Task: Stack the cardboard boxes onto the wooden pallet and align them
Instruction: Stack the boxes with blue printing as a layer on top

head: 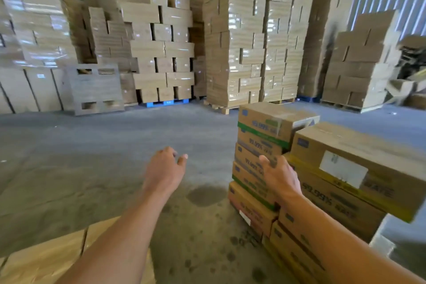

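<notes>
Two stacks of printed cardboard boxes stand at the right. The farther stack has green stripes; the nearer stack is topped by a box with a yellow stripe and a white label. My right hand reaches in front of the farther stack, fingers apart, near or touching its side; I cannot tell which. My left hand hangs in the air over the concrete floor, fingers loosely curled, holding nothing. A pale wooden surface, perhaps the pallet, shows at the bottom left under my left forearm.
Tall shrink-wrapped pallet loads of boxes line the back and left. A grey pallet leans upright at the back left. A lower box stack stands at the far right by a metal wall. Bare concrete floor lies ahead.
</notes>
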